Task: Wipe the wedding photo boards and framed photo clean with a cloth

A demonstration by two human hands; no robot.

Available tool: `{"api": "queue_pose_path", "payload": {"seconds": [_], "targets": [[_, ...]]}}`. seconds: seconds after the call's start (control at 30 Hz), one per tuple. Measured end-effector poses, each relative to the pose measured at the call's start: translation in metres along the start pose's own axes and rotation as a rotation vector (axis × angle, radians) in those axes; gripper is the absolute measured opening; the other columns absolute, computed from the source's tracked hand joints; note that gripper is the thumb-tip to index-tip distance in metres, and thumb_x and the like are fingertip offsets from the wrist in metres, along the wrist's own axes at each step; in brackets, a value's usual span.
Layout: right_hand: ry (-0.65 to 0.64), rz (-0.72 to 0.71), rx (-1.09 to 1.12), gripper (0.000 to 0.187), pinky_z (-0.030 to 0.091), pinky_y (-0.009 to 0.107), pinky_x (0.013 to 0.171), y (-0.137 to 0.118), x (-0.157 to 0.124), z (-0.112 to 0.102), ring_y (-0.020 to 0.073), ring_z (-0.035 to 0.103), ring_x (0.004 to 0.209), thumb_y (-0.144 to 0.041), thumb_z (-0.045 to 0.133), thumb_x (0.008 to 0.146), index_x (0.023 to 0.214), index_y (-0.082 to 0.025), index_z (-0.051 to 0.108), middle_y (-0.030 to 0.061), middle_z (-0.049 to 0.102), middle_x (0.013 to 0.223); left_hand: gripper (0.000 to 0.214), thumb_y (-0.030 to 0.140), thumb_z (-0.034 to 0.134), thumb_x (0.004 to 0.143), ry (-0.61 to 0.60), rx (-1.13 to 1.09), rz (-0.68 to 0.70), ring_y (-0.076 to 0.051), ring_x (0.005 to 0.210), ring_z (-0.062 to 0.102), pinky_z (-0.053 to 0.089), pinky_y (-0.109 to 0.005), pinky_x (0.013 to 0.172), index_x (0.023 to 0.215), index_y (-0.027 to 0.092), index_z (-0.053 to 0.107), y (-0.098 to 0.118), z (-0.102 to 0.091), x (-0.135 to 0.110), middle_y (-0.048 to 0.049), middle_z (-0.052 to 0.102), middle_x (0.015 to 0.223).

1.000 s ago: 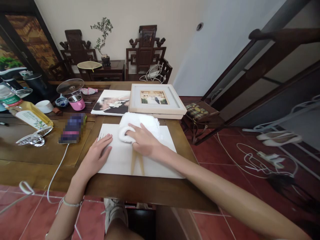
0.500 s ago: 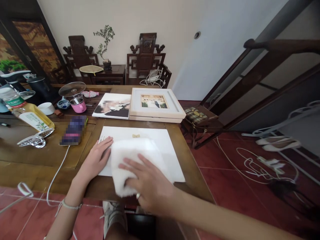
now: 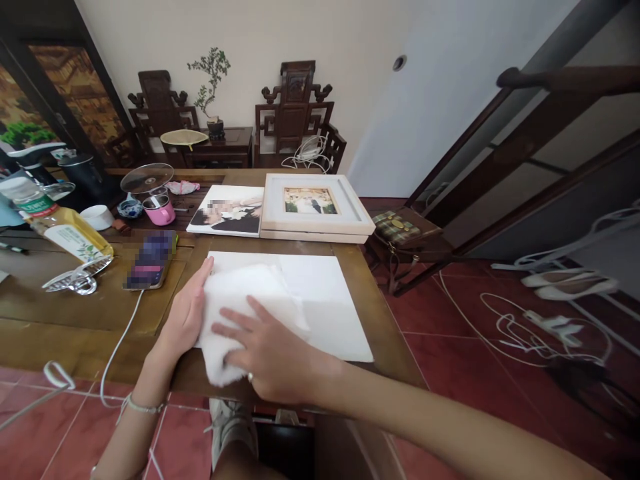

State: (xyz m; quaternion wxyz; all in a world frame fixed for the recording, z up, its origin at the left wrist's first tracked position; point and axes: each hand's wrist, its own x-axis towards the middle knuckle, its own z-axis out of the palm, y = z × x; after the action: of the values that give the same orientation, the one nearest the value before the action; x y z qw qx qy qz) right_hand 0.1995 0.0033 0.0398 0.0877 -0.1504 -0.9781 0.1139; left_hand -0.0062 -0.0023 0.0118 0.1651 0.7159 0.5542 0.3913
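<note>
A white board (image 3: 320, 300), likely a frame lying face down, rests flat on the near part of the wooden table (image 3: 100, 313). A white cloth (image 3: 235, 300) lies on its left near part and hangs a little over the table's front edge. My right hand (image 3: 260, 353) presses flat on the cloth with fingers spread. My left hand (image 3: 186, 313) lies flat on the board's left edge, fingers together and extended, touching the cloth's side.
Behind the board lie a framed photo (image 3: 313, 203) and a photo print (image 3: 227, 210). To the left are a phone (image 3: 149, 261) on a white cable, a tilted bottle (image 3: 57, 223), a pink pot (image 3: 161, 208) and a small fan (image 3: 146, 177). Cables lie on the red floor at right.
My right hand dragged the cloth from the board's far edge toward me, then left across the board's near part. The left hand stayed on the board's left edge.
</note>
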Motion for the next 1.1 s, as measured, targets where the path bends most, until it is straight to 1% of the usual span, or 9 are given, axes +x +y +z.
{"api": "queue_pose_path", "payload": {"seconds": [0.13,0.2,0.3,0.4,0.53,0.67,0.77,0.87,1.1], "targets": [[-0.095,-0.143,0.089,0.034,0.016,0.055,0.113,-0.010,-0.028,-0.011,0.0262,0.034,0.137,-0.017,0.052,0.075,0.106,-0.018,0.067,0.0089,0.053,0.139,0.059,0.045,0.018,0.099,-0.029,0.008,0.043,-0.021,0.139,0.035,0.023,-0.038,0.117,0.142,0.011,0.042,-0.003,0.001,0.000,-0.0102,0.041,0.149],[-0.096,-0.062,0.109,0.035,0.023,0.050,0.112,-0.006,-0.036,-0.020,0.0253,0.045,0.129,-0.014,0.053,0.072,0.103,-0.018,0.068,0.0107,0.059,0.132,0.057,0.045,0.022,0.099,-0.070,0.044,0.044,-0.022,0.138,0.038,0.026,-0.039,0.116,0.139,0.011,0.046,-0.005,0.003,0.001,-0.0114,0.044,0.146],[-0.083,0.178,0.099,0.038,0.035,0.046,0.103,0.014,-0.036,-0.035,0.0254,0.060,0.107,-0.009,0.048,0.068,0.099,-0.019,0.068,0.0102,0.068,0.111,0.051,0.043,0.034,0.097,-0.141,0.136,0.033,-0.024,0.136,0.041,0.029,-0.044,0.115,0.134,0.013,0.052,-0.007,0.007,0.001,-0.0114,0.048,0.143],[-0.037,0.341,0.157,0.040,0.044,0.041,0.088,0.045,-0.018,-0.046,0.0265,0.062,0.092,-0.008,0.041,0.069,0.097,-0.019,0.067,0.0062,0.071,0.091,0.044,0.041,0.040,0.096,-0.177,0.199,0.038,-0.026,0.133,0.044,0.027,-0.050,0.114,0.130,0.018,0.057,-0.009,0.009,0.002,-0.0100,0.053,0.139],[0.148,0.347,0.382,0.040,0.043,0.031,0.082,0.076,0.028,-0.047,0.0239,0.061,0.096,-0.009,0.037,0.071,0.095,-0.019,0.067,0.0042,0.070,0.107,0.038,0.037,0.043,0.095,-0.191,0.221,0.067,-0.026,0.132,0.046,0.027,-0.053,0.113,0.125,0.022,0.061,-0.011,0.010,0.003,-0.0081,0.056,0.136],[0.141,0.294,0.378,0.039,0.040,0.028,0.083,0.079,0.074,-0.036,0.0236,0.060,0.100,-0.011,0.038,0.074,0.097,-0.021,0.068,0.0022,0.070,0.112,0.037,0.037,0.046,0.094,-0.153,0.225,0.086,-0.027,0.126,0.053,0.032,-0.051,0.112,0.122,0.020,0.064,-0.014,0.010,0.004,-0.0086,0.063,0.128],[0.119,0.276,0.353,0.037,0.039,0.029,0.082,0.076,0.085,-0.033,0.0253,0.060,0.099,-0.012,0.039,0.075,0.095,-0.020,0.068,0.0034,0.071,0.108,0.035,0.035,0.047,0.093,-0.138,0.224,0.093,-0.025,0.122,0.056,0.034,-0.048,0.111,0.120,0.021,0.065,-0.014,0.009,0.005,-0.0080,0.065,0.125],[0.163,0.283,0.361,0.035,0.039,0.029,0.083,0.081,0.068,-0.037,0.0251,0.061,0.097,-0.012,0.038,0.075,0.091,-0.018,0.068,0.0051,0.071,0.108,0.035,0.036,0.048,0.093,-0.141,0.215,0.069,-0.025,0.125,0.053,0.032,-0.049,0.112,0.121,0.021,0.064,-0.013,0.009,0.005,-0.0080,0.062,0.129],[0.286,0.459,0.392,0.031,0.043,0.034,0.084,0.114,-0.022,-0.035,0.0259,0.062,0.092,-0.012,0.041,0.069,0.086,-0.017,0.067,0.0050,0.072,0.099,0.037,0.037,0.047,0.093,-0.158,0.179,0.046,-0.024,0.130,0.048,0.029,-0.049,0.114,0.124,0.021,0.061,-0.011,0.009,0.003,-0.0084,0.058,0.134]]}}
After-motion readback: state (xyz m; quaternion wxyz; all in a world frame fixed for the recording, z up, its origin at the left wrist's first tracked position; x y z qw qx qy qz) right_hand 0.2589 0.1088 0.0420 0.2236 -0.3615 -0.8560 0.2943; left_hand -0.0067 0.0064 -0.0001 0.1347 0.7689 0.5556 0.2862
